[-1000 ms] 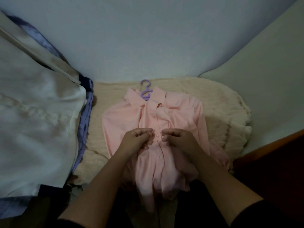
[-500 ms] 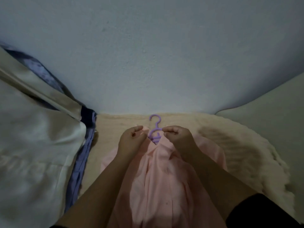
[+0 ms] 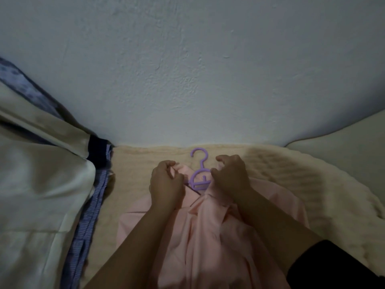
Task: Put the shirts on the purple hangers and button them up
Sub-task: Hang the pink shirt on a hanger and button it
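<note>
- Nearest us, the pale pink cotton shirt (image 3: 208, 236) lies front-up on the fluffy cream blanket (image 3: 281, 180), its body running toward us between our forearms. We judge it is spread flat so the placket stays lined up for buttoning.
- Our left hand (image 3: 166, 182) sits at the left of the collar, with fingers curled round a fold of pink cloth. That grip appears to steady that side of the neck opening.
- Our right hand (image 3: 231, 176) sits at the right of the collar with fingers bent. It seems to pinch the collar edge just beside the hanger, though the fingertips are partly hidden.
- Between the two hands, the small purple plastic hanger (image 3: 199, 174) lies inside the neck of the shirt, with its hook pointing away from us onto the blanket. Both hands flank it, probably to settle the collar round it or close the top button.
- To the left lies a heap of cream fabric (image 3: 37, 184) with a blue striped cloth (image 3: 91, 215) along its edge, well apart from the shirt.
- Farthest off, a textured white wall (image 3: 187, 69) rises behind the blanket.
</note>
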